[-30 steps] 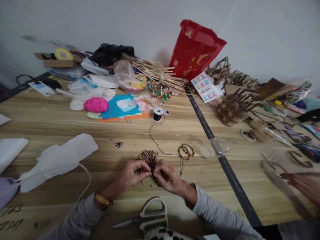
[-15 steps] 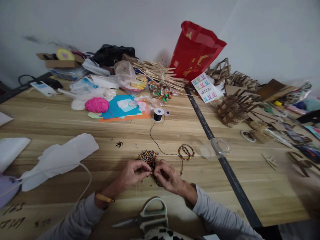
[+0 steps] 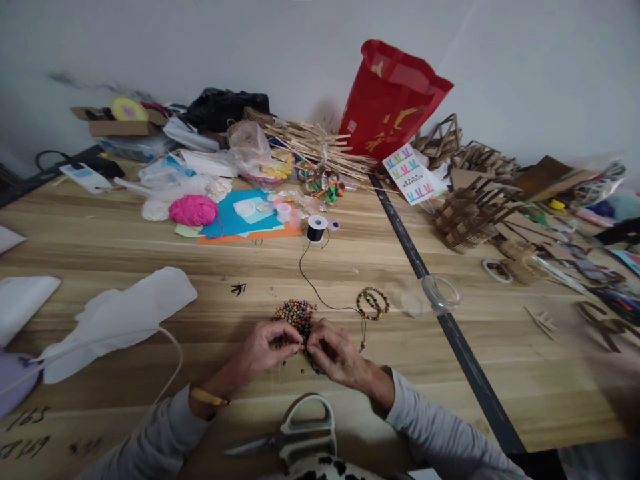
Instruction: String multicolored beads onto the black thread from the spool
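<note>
Left hand (image 3: 260, 351): we pinch something tiny, too small to tell.
Right hand (image 3: 334, 352): pinched shut, fingertips meeting the left.
Beads (image 3: 295, 312): pile on the counter (image 3: 150, 247), just beyond our hands.
Black thread (image 3: 313, 283): runs far to its spool (image 3: 317, 227).

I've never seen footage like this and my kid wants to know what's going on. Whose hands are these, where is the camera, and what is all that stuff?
There is no machine here. A camera worn on a person's head looks down at their own two bare hands. The left hand and right hand meet fingertip to fingertip over a pile of coloured beads on a wooden table. What they pinch is too small to make out. A thin black cord runs from a spool towards the hands. Beside it lies a beaded bracelet. Scissors lie close to the person's body. Further back are pink yarn, coloured paper and a red bag.
</note>
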`<state>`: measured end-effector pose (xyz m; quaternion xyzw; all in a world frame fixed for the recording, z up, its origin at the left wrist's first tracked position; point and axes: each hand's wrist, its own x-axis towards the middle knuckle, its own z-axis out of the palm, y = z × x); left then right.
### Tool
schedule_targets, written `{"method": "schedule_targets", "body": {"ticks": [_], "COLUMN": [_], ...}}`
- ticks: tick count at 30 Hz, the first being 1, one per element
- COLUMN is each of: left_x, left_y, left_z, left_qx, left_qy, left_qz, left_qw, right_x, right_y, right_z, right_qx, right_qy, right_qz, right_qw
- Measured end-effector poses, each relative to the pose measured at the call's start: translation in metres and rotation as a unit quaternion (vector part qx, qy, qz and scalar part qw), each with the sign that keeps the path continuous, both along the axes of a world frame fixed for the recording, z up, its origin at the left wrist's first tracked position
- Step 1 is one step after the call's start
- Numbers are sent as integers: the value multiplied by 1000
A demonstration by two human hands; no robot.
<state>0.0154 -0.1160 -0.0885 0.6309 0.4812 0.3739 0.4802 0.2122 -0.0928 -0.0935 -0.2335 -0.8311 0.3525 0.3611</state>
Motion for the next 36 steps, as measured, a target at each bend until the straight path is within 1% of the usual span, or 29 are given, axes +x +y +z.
{"method": "schedule_targets", "body": {"ticks": [10,17,27,36], "left_x": [0,0,0,-1], "left_y": [-1,-1,-1,-1], "left_z": [1,1,0,-1], "left_qx": [25,32,28,29], "left_qy": [27,31,27,20], "left_qz": [-13,-3,1,-8], "left_qw": [999,999,999,999], "right_x": [-1,0,0,-1], "right_y": [0,-1,-1,-1], "right_z": [2,3,3,5], "right_qx": [4,6,2,-1], "right_qy": [-3,6,10,0], "right_qz": [3,-4,-1,7], "right_qw": [1000,1000,1000,1000]}}
